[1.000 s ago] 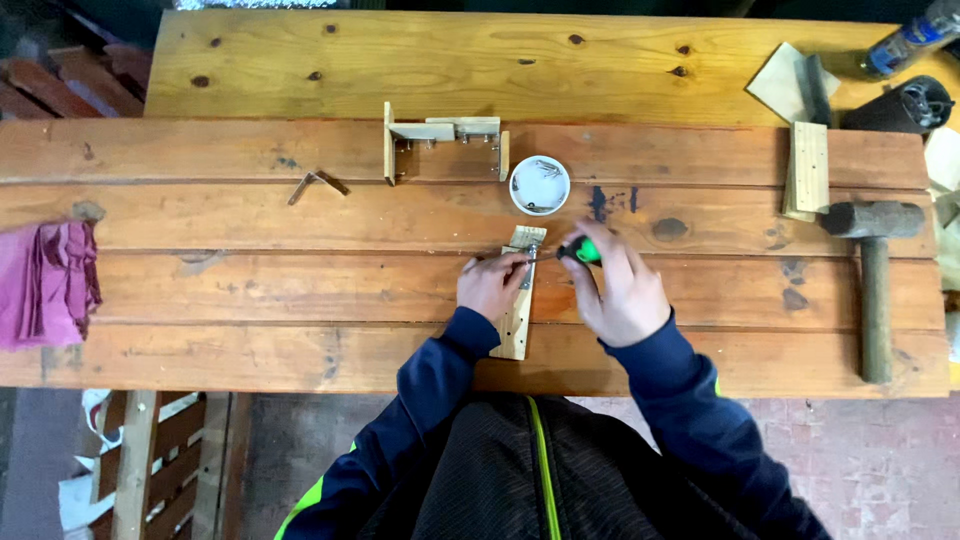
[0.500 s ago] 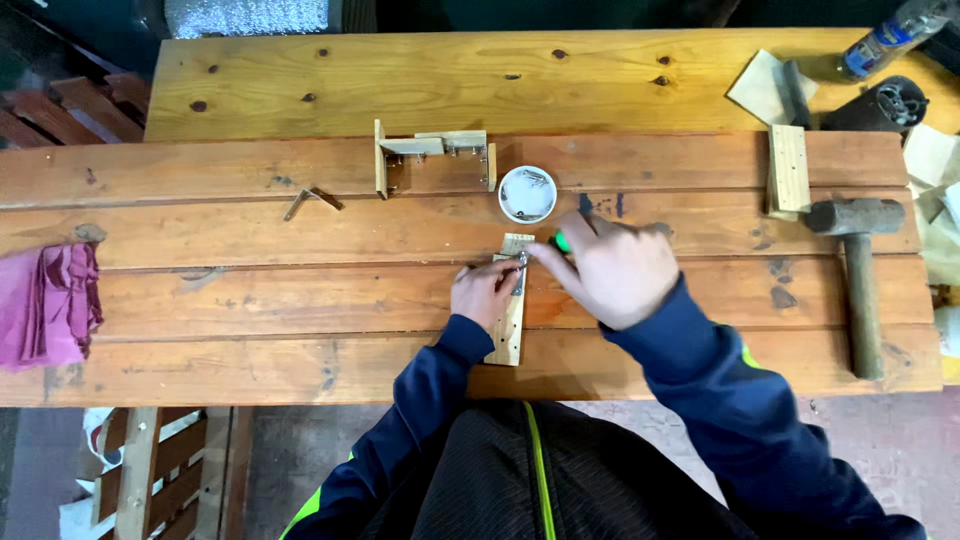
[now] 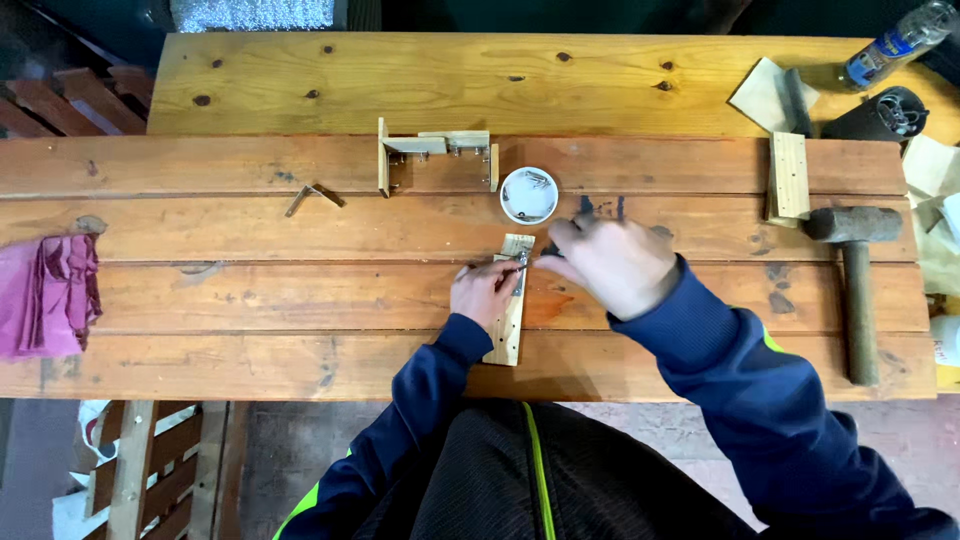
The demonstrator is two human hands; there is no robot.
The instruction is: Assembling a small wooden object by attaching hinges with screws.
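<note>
**Bench status: hands on wood strip, frame centre**

Left hand (image 3: 485, 292) presses down on the wood strip (image 3: 510, 310) at centre, fingers flat on it, not closed. Right hand (image 3: 612, 262) is clamped on a small dark tool (image 3: 552, 250), tip near metal bracket (image 3: 519, 263) at strip's upper end. White cup (image 3: 528, 194) sits just above; wooden assembly (image 3: 432, 150) upper centre; hammer (image 3: 856, 270) right; pink rag (image 3: 48, 295) left edge. Vs. 0.5 s ago: right hand has shifted slightly right, off the strip. Open board room lies lower left; strip's lower end nears the front edge of workbench (image 3: 250, 320).

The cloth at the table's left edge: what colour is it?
Pink-magenta cloth, crumpled; the head view shows it.
</note>
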